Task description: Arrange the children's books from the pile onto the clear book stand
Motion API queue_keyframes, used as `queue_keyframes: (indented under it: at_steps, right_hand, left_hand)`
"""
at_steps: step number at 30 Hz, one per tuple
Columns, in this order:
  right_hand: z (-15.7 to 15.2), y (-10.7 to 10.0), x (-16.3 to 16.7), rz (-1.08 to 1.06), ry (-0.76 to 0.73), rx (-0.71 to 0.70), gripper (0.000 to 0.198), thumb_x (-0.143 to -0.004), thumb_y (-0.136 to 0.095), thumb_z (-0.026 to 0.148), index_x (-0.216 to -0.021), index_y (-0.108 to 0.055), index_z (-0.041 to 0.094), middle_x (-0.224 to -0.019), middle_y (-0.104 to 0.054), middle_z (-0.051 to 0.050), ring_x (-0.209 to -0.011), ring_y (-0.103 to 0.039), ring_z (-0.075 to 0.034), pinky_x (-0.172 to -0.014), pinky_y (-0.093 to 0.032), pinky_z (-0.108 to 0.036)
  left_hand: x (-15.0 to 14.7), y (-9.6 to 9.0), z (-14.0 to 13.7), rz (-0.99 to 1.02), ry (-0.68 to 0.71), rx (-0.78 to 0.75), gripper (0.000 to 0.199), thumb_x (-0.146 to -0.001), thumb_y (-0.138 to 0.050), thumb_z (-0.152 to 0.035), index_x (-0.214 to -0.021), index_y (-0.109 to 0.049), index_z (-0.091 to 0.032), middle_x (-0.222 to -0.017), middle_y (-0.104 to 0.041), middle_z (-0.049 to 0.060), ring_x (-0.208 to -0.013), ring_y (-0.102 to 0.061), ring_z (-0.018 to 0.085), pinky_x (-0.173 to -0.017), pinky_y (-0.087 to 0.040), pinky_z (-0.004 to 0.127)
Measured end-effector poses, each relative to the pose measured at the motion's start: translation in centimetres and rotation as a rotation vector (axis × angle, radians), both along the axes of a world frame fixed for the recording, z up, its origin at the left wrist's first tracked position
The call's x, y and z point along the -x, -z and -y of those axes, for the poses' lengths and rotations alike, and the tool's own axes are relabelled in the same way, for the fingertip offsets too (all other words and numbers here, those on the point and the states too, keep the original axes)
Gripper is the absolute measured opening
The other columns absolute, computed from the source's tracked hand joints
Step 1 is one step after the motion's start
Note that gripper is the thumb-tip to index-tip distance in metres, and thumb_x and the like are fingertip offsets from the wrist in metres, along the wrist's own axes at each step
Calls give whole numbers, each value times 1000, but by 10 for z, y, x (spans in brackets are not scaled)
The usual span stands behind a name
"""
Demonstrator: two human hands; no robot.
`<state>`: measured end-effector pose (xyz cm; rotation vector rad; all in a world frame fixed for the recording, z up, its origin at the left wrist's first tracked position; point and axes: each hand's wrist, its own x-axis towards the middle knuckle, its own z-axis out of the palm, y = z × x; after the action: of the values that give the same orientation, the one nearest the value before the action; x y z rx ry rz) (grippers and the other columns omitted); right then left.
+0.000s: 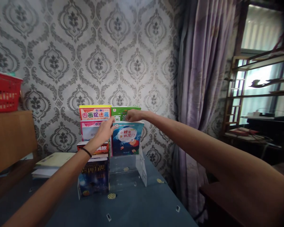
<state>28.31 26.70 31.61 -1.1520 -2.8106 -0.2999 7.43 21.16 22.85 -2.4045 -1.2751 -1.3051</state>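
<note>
A blue picture book [126, 140] with a fish on its cover stands upright in a clear stepped book rack [142, 167]. My left hand [106, 128] is at its upper left corner, thumb and fingers closed on the edge. Just above the book's top edge is my right hand [135, 115], fingers curled down in front of a green book [117, 114]; its fingertips are partly hidden. Left of these, a pink and white book [96, 114] stands at the back, with another pink-edged book [87, 131], a red book [103, 148] and a dark blue book [94, 176] on lower steps before it.
The rack stands on a dark blue tablecloth [137, 208] against a patterned wall. Several books [55, 160] lie flat to the left. A red basket [4, 91] sits on a wooden box [13, 138] at far left. A purple curtain [203, 78] hangs to the right.
</note>
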Motion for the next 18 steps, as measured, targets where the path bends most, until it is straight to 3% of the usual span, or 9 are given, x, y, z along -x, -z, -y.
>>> queue_keyframes:
  at_steps: [8, 18]
  right_hand:
    - [15, 6, -17, -148, 17, -160, 21, -84, -55, 22, -80, -74, 12, -67, -64, -1, -63, -49, -13, -61, -33, -26]
    - [65, -36, -42, -531, 82, -470, 24, -90, -52, 31, -83, -67, 14, -68, -60, -2, -61, -49, -14, -61, -34, -27]
  left_hand:
    - [1, 4, -1, -58, -65, -59, 13, -88, -63, -13, -88, -55, -22, -72, -59, -1, -72, -59, 20, -64, -34, 28]
    - [0, 4, -4, -87, -141, -32, 10, -91, -60, -16, -98, -57, -23, -76, -64, 0, -76, -64, 22, -68, -42, 29]
